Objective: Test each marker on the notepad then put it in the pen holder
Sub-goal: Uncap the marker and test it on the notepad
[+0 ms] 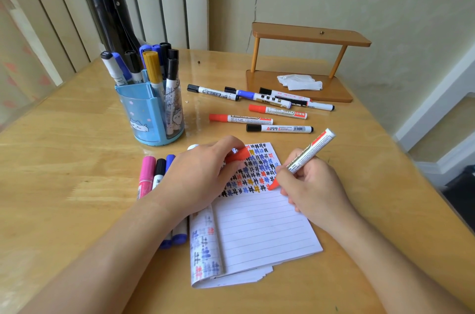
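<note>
On the notepad (257,231), at the right end of the nearest row of marks, my right hand (313,195) grips the red marker (308,153), tip on paper. My left hand (198,172) pinches its cap (237,155), pinning the page. I'd stroke short and light, on blank paper.

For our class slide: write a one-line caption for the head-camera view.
Right hand tests a red marker on the notepad while the left hand holds its cap, pen holder behind.
</note>
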